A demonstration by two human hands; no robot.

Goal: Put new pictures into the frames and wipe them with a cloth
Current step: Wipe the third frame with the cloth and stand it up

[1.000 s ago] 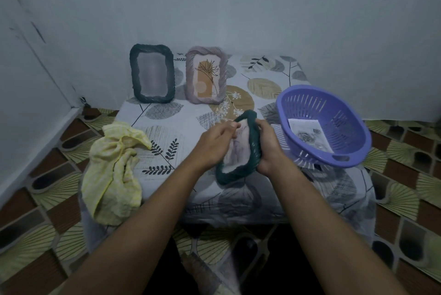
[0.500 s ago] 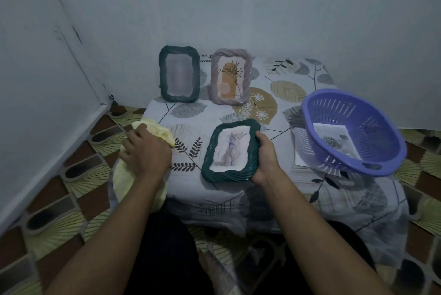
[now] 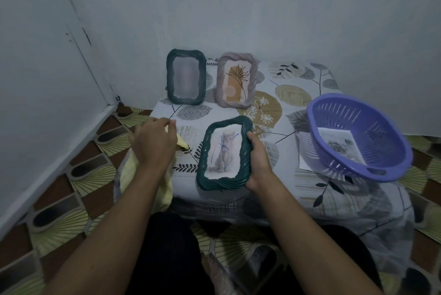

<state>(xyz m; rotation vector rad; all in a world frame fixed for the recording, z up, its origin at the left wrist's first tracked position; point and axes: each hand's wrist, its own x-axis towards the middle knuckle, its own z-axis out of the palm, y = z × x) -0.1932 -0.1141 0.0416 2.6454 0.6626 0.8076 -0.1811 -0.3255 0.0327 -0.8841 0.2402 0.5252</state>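
Now I see my right hand [image 3: 259,163] with its grip closed on the right edge of the dark green frame [image 3: 224,153], which holds a cat picture [image 3: 224,152] and tilts up from the near edge of the desk [image 3: 286,151]. My left hand [image 3: 154,143] clutches the yellow cloth [image 3: 145,180] at the near left corner of the desk, where the cloth hangs over the edge. At the far side, a second green frame [image 3: 186,77] and a pale frame [image 3: 237,79] with a plant print stand upright side by side. A purple basket [image 3: 358,137] sits at the right, tilted, with a printed picture [image 3: 338,144] inside and a sheet under it.
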